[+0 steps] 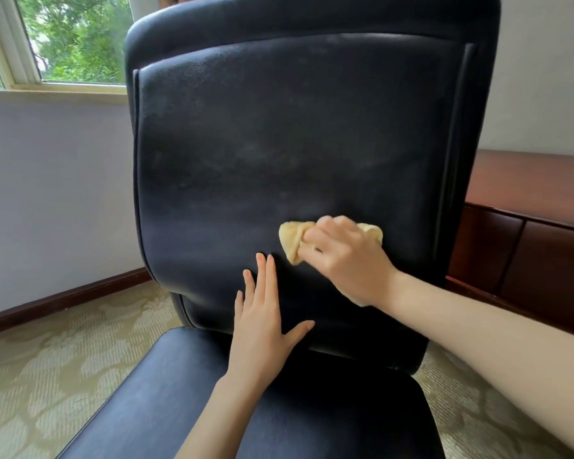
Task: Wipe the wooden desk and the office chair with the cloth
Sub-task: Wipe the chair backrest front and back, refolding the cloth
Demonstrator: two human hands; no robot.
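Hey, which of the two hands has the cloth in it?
The right hand grips the bunched yellow cloth against the chair's backrest; the left hand lies flat on the backrest, fingers straight, holding nothing.

Below your right hand (343, 260), where it grips the cloth (292, 238), the floor (47, 376) is pale patterned carpet. The office chair (279, 144) rises from it straight under that grip, its base hidden from you. Right of the grip, the wooden desk (537, 246) stands on the same carpet. Far left of the grip, a dark skirting board (63, 301) edges the carpet.
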